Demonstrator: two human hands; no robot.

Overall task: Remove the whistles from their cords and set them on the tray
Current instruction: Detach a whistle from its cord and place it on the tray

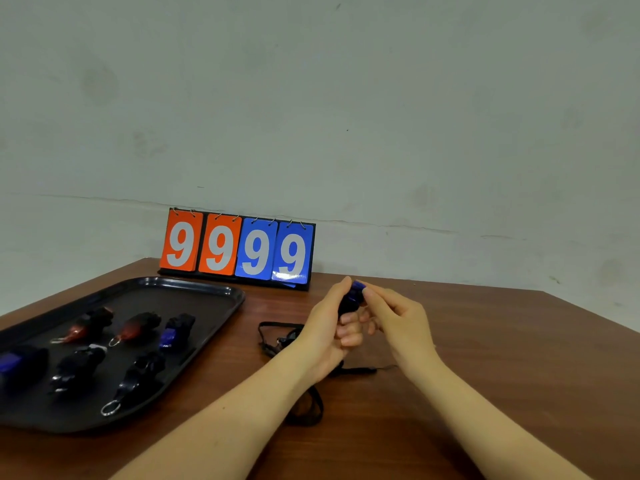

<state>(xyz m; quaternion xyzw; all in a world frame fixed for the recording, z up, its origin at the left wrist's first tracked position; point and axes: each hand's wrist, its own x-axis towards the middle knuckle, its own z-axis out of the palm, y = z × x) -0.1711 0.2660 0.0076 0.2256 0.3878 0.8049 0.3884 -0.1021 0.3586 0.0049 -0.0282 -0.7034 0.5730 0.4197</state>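
Observation:
A blue and black whistle (pixel 351 299) is held above the table between both hands. My left hand (pixel 329 327) grips its lower body, fingers curled round it. My right hand (pixel 391 317) pinches its upper blue end with thumb and forefinger. Black cords (pixel 273 336) lie on the wooden table under and behind my left wrist, one strand trailing right (pixel 363 370). The black tray (pixel 194 289) on the left holds several whistles, among them two red ones (pixel 86 325) (pixel 136 327) and a blue one (pixel 175 330). Whether the held whistle is still attached to a cord is hidden.
A flip scoreboard (pixel 239 247) reading 9 9 9 9 stands against the wall behind the tray. The brown table (pixel 502 358) stretches to the right, its far edge meeting the grey wall.

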